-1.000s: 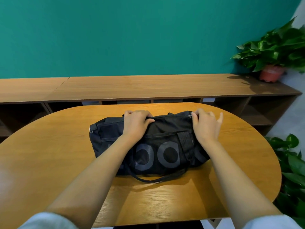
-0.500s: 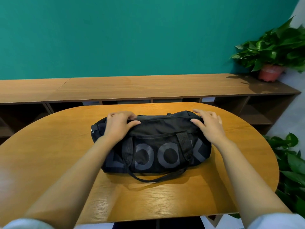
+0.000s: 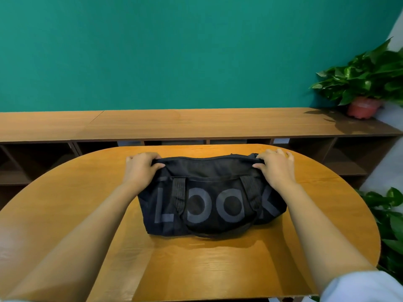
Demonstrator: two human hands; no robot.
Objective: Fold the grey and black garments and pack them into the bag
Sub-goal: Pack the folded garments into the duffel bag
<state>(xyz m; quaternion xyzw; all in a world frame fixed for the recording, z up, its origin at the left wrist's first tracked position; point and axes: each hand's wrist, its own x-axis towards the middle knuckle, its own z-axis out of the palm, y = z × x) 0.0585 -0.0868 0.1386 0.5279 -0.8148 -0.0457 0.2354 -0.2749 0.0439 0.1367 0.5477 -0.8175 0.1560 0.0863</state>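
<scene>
A black duffel bag (image 3: 209, 171) lies in the centre of the frame on an oval table (image 3: 196, 262) of glossy, grained wood. Its long axis runs left to right across the picture. The broad side faces the camera, with large grey "LOOK" lettering (image 3: 232, 209) reading upright. The fabric looks soft and matte and sags slightly. Two ribbed webbing straps (image 3: 178, 192) run down over the front and join in a loop at the lower edge.

The left hand (image 3: 141, 168) grips the bag's upper left end, with the thumb curled over the cloth. The right hand (image 3: 275, 168) clasps the upper right end the same way.

Behind the table, a long low wooden shelf unit (image 3: 196, 123) stands against a teal wall (image 3: 174, 51). A leafy potted plant (image 3: 366, 83) in a terracotta pot sits at its right end.
</scene>
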